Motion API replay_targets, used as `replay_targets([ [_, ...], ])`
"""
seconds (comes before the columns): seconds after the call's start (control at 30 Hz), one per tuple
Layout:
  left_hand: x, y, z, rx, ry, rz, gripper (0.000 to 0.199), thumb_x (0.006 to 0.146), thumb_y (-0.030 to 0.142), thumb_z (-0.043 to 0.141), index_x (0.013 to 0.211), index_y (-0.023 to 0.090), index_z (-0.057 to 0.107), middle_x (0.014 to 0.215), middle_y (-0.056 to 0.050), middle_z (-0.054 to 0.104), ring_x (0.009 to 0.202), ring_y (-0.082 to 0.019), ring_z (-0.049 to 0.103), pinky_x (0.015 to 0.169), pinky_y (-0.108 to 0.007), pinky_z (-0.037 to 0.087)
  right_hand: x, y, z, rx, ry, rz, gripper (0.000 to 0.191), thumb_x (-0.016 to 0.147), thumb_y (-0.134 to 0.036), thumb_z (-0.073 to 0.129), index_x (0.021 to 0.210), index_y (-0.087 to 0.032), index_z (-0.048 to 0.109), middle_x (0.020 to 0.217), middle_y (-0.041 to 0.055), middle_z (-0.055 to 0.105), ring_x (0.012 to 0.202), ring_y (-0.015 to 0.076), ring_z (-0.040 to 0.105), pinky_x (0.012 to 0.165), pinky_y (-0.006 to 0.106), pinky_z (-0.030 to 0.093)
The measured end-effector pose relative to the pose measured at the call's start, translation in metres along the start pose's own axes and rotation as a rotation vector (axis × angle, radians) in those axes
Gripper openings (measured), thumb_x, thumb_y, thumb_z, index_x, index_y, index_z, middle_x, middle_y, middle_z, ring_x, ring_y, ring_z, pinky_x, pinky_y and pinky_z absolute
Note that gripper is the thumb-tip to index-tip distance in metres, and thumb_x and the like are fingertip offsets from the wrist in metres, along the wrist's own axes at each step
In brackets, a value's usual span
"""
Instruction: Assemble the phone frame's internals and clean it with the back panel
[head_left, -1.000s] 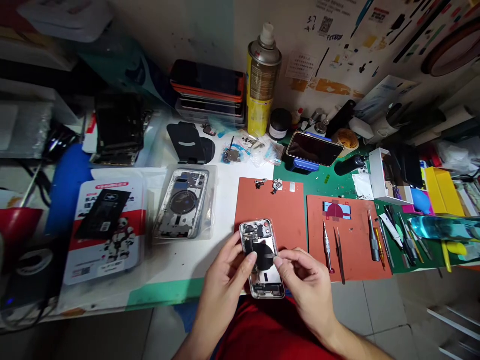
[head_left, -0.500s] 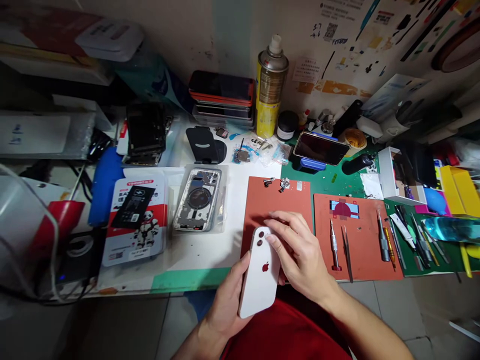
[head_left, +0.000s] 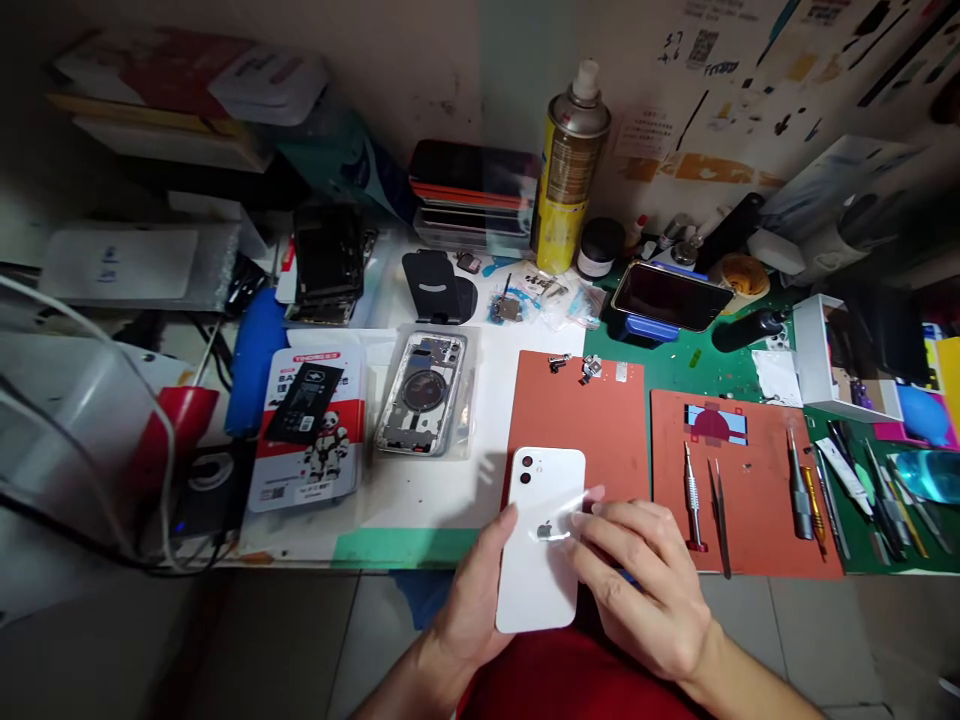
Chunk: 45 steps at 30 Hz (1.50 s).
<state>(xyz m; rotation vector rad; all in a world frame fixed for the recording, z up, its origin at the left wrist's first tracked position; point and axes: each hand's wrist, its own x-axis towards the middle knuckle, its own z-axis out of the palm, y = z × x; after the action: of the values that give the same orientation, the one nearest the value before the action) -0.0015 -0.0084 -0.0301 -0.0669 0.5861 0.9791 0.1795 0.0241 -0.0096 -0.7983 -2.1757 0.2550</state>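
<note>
A white smartphone (head_left: 540, 590) lies back side up in my left hand (head_left: 469, 600), over the bench's front edge. My left thumb presses along its left side, and the other fingers are hidden beneath. Two camera lenses and a shiny apple logo show on the phone's back, with a bright reflection across it. My right hand (head_left: 649, 575) hovers at the phone's right edge, fingers bent and slightly apart, with nothing visible between them. Whether its fingertips touch the phone I cannot tell.
Behind the phone is an orange mat (head_left: 555, 410) with small metal parts. On a second orange mat (head_left: 765, 480) lie a screwdriver (head_left: 691, 490) and tweezers (head_left: 718, 520). To the left are an opened phone housing (head_left: 421, 390) and a battery package (head_left: 300, 480). A spray can (head_left: 566, 180) stands behind.
The phone has turned more upright and flat to the camera. My right hand has moved from beside the camera lenses down to the phone's right edge. The view has shifted left.
</note>
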Motion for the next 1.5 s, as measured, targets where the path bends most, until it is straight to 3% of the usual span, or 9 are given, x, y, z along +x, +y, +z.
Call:
replay_targets([
  [0.13,0.000,-0.001,-0.004,0.089,0.009,-0.026,0.062,0.092,0.053,0.073,0.135,0.008,0.077,0.129,-0.021,0.078,0.134,-0.039,0.066,0.119,-0.046,0.044,-0.001,-0.004,-0.007,0.021,-0.045,-0.030,0.026,0.097,0.001,0.062,0.114,-0.008,0.079,0.111,0.0142,0.083,0.108,0.0262,0.071,0.088,0.042,0.057],
  [0.23,0.000,-0.005,-0.007,0.131,0.059,-0.033,0.063,0.089,0.052,0.073,0.133,0.007,0.076,0.116,-0.020,0.081,0.117,-0.038,0.074,0.104,-0.045,0.054,0.006,-0.002,-0.014,0.173,-0.039,0.048,0.027,0.094,-0.003,0.060,0.116,-0.007,0.077,0.109,0.0148,0.082,0.104,0.0273,0.072,0.087,0.045,0.058],
  [0.4,-0.002,-0.011,-0.006,0.285,0.121,0.003,0.059,0.093,0.056,0.067,0.134,0.014,0.071,0.094,-0.015,0.081,0.079,-0.031,0.078,0.069,-0.037,0.058,0.015,0.010,-0.012,0.258,0.048,0.529,0.031,0.101,-0.008,0.066,0.129,-0.018,0.073,0.115,0.0097,0.078,0.105,0.0229,0.074,0.088,0.039,0.062],
  [0.7,0.000,-0.010,0.004,0.249,0.012,0.000,0.069,0.095,0.050,0.064,0.159,0.027,0.051,0.099,-0.011,0.082,0.075,-0.026,0.078,0.070,-0.036,0.061,0.011,0.018,0.001,0.427,-0.002,0.812,0.015,0.104,-0.022,0.071,0.114,-0.026,0.082,0.111,0.0048,0.081,0.096,0.0186,0.079,0.081,0.029,0.066],
  [1.0,0.000,-0.013,0.002,0.215,0.005,-0.009,0.083,0.096,0.050,0.060,0.171,0.030,0.031,0.098,-0.011,0.082,0.074,-0.025,0.078,0.066,-0.035,0.060,0.009,0.016,0.002,0.466,0.012,0.850,0.015,0.104,-0.024,0.072,0.115,-0.027,0.082,0.110,0.0044,0.080,0.092,0.0163,0.078,0.079,0.025,0.066],
  [1.13,0.000,-0.014,-0.001,0.210,0.003,-0.032,0.071,0.095,0.053,0.062,0.160,0.026,0.052,0.098,-0.012,0.082,0.074,-0.025,0.077,0.065,-0.034,0.059,0.007,0.015,0.001,0.469,0.020,0.862,0.014,0.104,-0.026,0.072,0.114,-0.026,0.083,0.110,0.0062,0.080,0.094,0.0195,0.079,0.082,0.030,0.068],
  [1.23,-0.001,-0.014,-0.001,0.211,0.014,-0.081,0.053,0.093,0.057,0.064,0.128,0.019,0.077,0.097,-0.013,0.081,0.075,-0.024,0.076,0.066,-0.033,0.058,0.008,0.015,0.001,0.480,0.016,0.895,0.014,0.104,-0.030,0.072,0.112,-0.025,0.083,0.109,0.0071,0.080,0.090,0.0209,0.078,0.083,0.035,0.070],
  [1.33,-0.002,-0.014,0.001,0.230,0.041,-0.084,0.049,0.093,0.059,0.063,0.109,0.017,0.082,0.098,-0.014,0.081,0.075,-0.024,0.074,0.067,-0.033,0.057,0.009,0.017,0.002,0.477,0.010,0.899,0.014,0.104,-0.032,0.072,0.111,-0.025,0.083,0.109,0.0067,0.080,0.089,0.0201,0.078,0.082,0.034,0.070],
  [1.5,-0.001,-0.013,0.003,0.219,0.053,-0.059,0.054,0.094,0.056,0.063,0.131,0.020,0.076,0.098,-0.014,0.080,0.073,-0.025,0.073,0.063,-0.033,0.056,0.010,0.019,0.001,0.461,-0.008,0.888,0.017,0.106,-0.030,0.068,0.114,-0.026,0.082,0.111,0.0068,0.080,0.094,0.0207,0.078,0.081,0.033,0.069],
])
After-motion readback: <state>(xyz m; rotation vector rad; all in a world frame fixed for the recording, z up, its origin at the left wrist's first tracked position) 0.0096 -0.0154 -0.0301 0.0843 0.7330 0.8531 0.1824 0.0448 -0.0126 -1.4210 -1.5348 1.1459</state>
